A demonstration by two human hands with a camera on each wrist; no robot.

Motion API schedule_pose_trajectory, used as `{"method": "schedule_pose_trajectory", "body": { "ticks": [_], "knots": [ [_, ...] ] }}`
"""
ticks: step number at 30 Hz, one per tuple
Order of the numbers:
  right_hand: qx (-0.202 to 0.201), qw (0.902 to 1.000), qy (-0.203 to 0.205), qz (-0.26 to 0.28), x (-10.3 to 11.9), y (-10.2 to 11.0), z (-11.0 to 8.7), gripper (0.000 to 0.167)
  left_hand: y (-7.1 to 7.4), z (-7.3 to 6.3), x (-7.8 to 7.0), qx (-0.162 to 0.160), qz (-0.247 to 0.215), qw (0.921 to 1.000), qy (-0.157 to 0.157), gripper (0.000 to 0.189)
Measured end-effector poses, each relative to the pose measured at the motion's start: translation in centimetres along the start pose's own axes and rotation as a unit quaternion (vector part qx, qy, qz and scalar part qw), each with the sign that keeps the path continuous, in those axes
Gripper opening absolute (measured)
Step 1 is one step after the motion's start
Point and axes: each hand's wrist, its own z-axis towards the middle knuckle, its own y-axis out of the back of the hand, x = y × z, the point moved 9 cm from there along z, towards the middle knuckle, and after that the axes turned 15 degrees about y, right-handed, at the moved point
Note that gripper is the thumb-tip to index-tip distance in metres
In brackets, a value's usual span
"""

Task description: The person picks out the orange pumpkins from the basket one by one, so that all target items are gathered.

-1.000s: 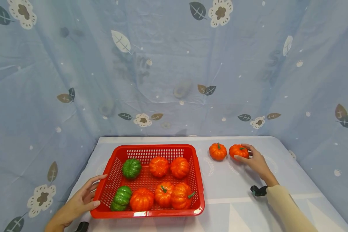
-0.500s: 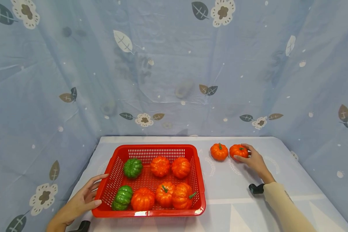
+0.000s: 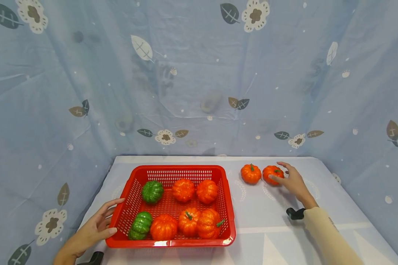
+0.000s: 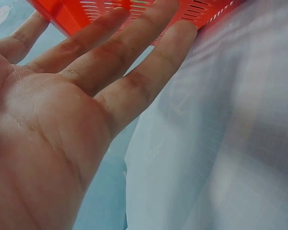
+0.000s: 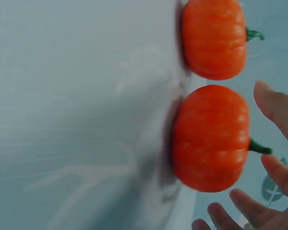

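Observation:
In the head view my left hand (image 3: 92,229) rests at the left side of a red plastic basket (image 3: 167,243), thumb by its near left corner. The left wrist view shows those fingers (image 4: 149,79) extended and touching the slotted wall. My right hand (image 3: 296,186) hovers over the right-hand orange toy pumpkin (image 3: 270,171) on the table. The right wrist view shows a gap between its spread fingers and that pumpkin (image 5: 211,139). A second orange pumpkin (image 3: 250,174) sits just left of it, green stem up.
The basket holds two green pumpkins, one at the back (image 3: 152,191) and one at the front left (image 3: 140,225), and several orange ones (image 3: 163,227). A blue patterned curtain (image 3: 199,81) hangs behind the white-clothed table (image 3: 252,217).
My right hand has loosened from the right-hand pumpkin and lifted slightly, fingers spreading. That pumpkin stays on the table. The left hand keeps its place at the basket.

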Motion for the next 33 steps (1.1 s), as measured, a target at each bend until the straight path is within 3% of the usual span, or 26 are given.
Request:
{"method": "schedule_pose_trajectory", "body": {
  "ticks": [7,12,25,33],
  "knots": [
    [-0.026,0.9962,0.059,-0.059,3.7,1.7,0.8,0.076,0.0,0.0,0.0,-0.008,0.003,1.0,0.001,0.074],
    [-0.027,0.9929,0.096,-0.064,6.6,1.7,1.1,0.072,0.1,0.0,0.0,-0.011,0.005,0.9999,-0.003,0.074],
    [0.01,0.9811,0.19,-0.038,14.5,-1.2,2.0,0.067,0.2,0.1,0.1,-0.019,0.008,0.9998,0.002,0.074],
    [0.042,0.9749,0.217,-0.025,18.0,-3.5,2.4,0.069,0.2,0.1,0.2,-0.022,0.01,0.9997,-0.001,0.074]
  ]
}}
